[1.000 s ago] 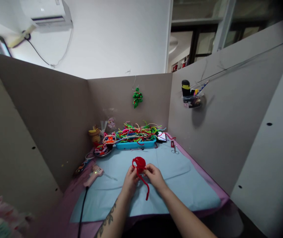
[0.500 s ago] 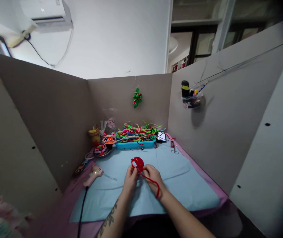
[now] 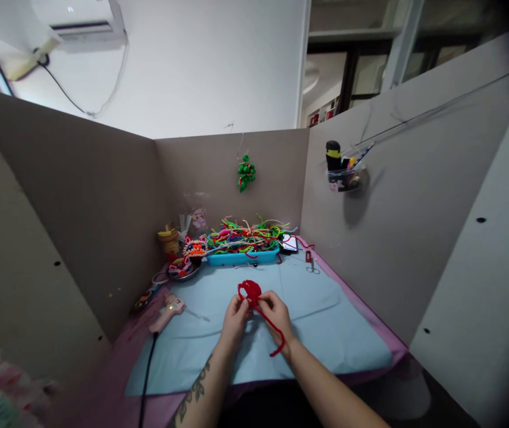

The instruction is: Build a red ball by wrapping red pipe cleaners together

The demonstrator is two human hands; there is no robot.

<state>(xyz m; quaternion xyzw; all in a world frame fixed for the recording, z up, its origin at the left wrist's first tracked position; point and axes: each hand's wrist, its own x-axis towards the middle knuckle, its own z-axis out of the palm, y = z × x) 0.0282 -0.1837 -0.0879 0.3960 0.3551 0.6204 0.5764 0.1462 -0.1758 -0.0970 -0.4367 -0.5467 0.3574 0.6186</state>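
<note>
Both hands meet above the light blue mat (image 3: 326,321) and pinch a red pipe-cleaner piece (image 3: 250,290) shaped into a coiled round form. My left hand (image 3: 235,323) grips it from the left with closed fingers. My right hand (image 3: 276,318) grips it from the right. A loose red tail (image 3: 276,333) of the pipe cleaner curves down across my right hand toward the wrist.
A blue tray (image 3: 242,257) piled with coloured pipe cleaners stands at the back, a phone (image 3: 288,242) beside it. Small scissors (image 3: 310,263) lie back right. A pink glue gun (image 3: 165,312) with a black cord lies at left. Grey partition walls enclose the desk; a cup holder (image 3: 343,175) hangs right.
The red tail, hanging straight down between my hands a second ago, has swung right and now curls over my right hand. Both hands have stayed together in place.
</note>
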